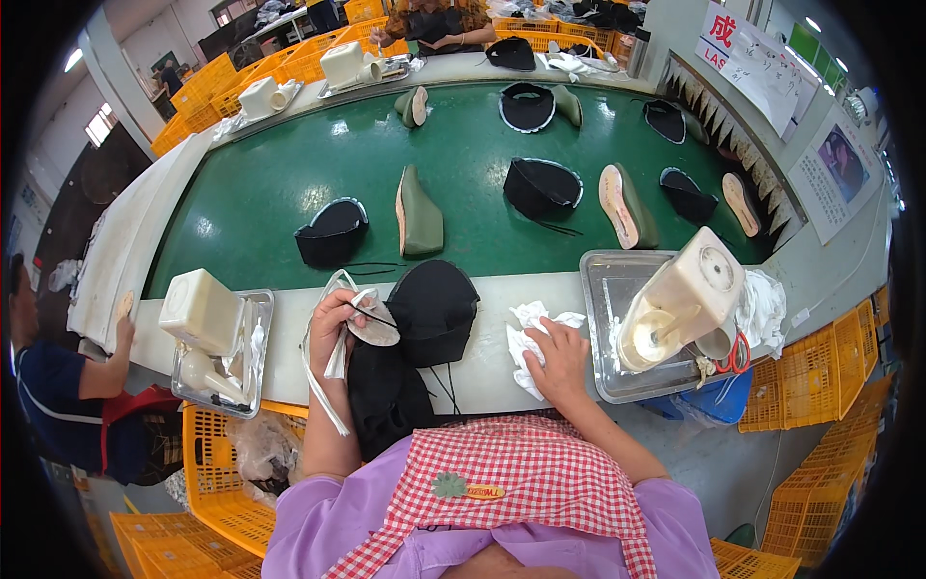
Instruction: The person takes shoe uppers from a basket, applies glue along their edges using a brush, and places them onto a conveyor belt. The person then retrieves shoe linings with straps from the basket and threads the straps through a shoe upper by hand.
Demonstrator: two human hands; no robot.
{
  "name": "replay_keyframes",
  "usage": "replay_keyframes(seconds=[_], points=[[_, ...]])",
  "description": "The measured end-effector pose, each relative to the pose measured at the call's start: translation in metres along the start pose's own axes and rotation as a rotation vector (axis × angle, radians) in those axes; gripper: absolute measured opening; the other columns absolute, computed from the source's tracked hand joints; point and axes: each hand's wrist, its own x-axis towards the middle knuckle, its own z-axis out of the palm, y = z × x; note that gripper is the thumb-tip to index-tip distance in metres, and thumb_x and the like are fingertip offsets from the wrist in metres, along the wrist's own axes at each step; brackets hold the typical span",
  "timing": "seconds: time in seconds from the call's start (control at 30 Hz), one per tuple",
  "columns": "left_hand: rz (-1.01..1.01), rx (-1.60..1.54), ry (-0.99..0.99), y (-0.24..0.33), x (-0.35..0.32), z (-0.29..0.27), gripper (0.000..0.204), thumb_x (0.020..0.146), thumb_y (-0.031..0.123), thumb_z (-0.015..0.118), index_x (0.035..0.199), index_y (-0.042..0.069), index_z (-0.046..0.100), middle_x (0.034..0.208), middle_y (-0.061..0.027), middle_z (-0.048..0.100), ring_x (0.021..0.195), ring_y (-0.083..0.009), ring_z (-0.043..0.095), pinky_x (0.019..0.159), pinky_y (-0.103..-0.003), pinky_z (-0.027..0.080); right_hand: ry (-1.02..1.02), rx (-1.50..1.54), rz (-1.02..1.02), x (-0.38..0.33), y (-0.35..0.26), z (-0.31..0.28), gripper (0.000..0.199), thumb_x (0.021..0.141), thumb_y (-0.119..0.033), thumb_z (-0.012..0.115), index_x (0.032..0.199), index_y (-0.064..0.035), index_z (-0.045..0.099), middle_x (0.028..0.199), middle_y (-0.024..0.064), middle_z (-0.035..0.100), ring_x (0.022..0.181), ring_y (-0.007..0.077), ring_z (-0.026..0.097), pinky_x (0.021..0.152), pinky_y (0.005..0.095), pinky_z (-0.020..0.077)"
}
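My left hand point(336, 314) is closed round a pale shoe upper point(374, 326) with long white straps and a black cord. Beside it a black shoe upper point(436, 307) rests on the white bench edge point(497, 372). More black fabric point(384, 391) hangs over that edge below my left hand. My right hand point(559, 359) lies over a crumpled white cloth point(531, 333) on the bench, fingers bent onto it. On the green belt point(309, 174) beyond lie several black uppers point(543, 186) and green wedge soles point(422, 217) with pale insoles.
Metal trays point(612, 386) with white containers point(687, 294) flank me on both sides. Red scissors point(738, 355) sit in the right tray, near white rags point(762, 309). Yellow crates point(810, 376) stand around. A co-worker point(72, 376) is at the left, another point(434, 29) across the belt.
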Motion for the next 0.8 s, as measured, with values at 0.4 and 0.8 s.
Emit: replay_keyframes(seconds=[0.4,0.8], points=[[0.013,0.000,0.008,-0.0030,0.0004,-0.0053,0.016,0.085,0.004,0.055,0.095,-0.006,0.062,0.085,-0.0121,0.066,0.068,-0.0144,0.060,0.073,-0.027,0.051,-0.016,0.002,0.011,-0.0001,-0.0002,0.0008,0.039,0.077,-0.023,0.071,0.115,-0.0140,0.065,0.128,0.0086,0.056,0.113,0.0286,0.049,0.090,0.0453,0.0334],[0.014,0.007,-0.004,-0.0014,0.0013,-0.0006,0.015,0.086,0.004,0.055,0.095,-0.006,0.062,0.083,-0.0120,0.066,0.069,-0.0146,0.060,0.073,-0.027,0.051,-0.015,0.003,0.011,-0.0008,0.0017,0.0011,0.039,0.078,-0.023,0.070,0.115,-0.0146,0.064,0.129,0.0084,0.055,0.114,0.0289,0.049,0.089,0.0452,0.0333]])
